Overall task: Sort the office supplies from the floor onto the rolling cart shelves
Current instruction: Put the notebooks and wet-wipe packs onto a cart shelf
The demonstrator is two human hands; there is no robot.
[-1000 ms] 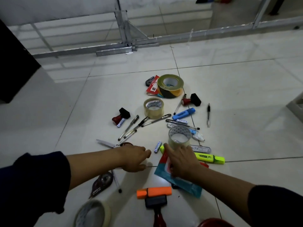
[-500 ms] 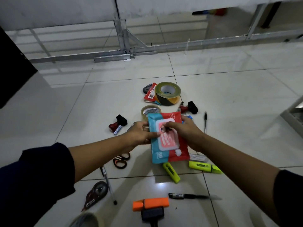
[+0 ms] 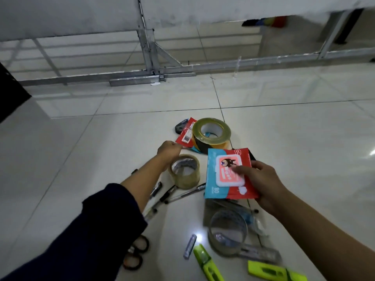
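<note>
right hand [image 3: 261, 180] grips wet-wipes pack [image 3: 227, 173] | left hand [image 3: 168, 148] curled, pinching red card packet [image 3: 185, 133] edge on floor [image 3: 81, 159]

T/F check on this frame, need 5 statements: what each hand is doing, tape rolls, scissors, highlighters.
1. The right hand holds the wipes pack. True.
2. The left hand grips the clear tape roll. False: it reaches past that roll to the red packet beside the yellow-black tape roll.
3. The yellow-black tape roll lies flat on the floor. True.
4. The scissors lie on top of the wipes pack. False: they lie on the floor, partly under the left sleeve.
5. Both green highlighters are in the right hand. False: they lie on the floor.
</note>
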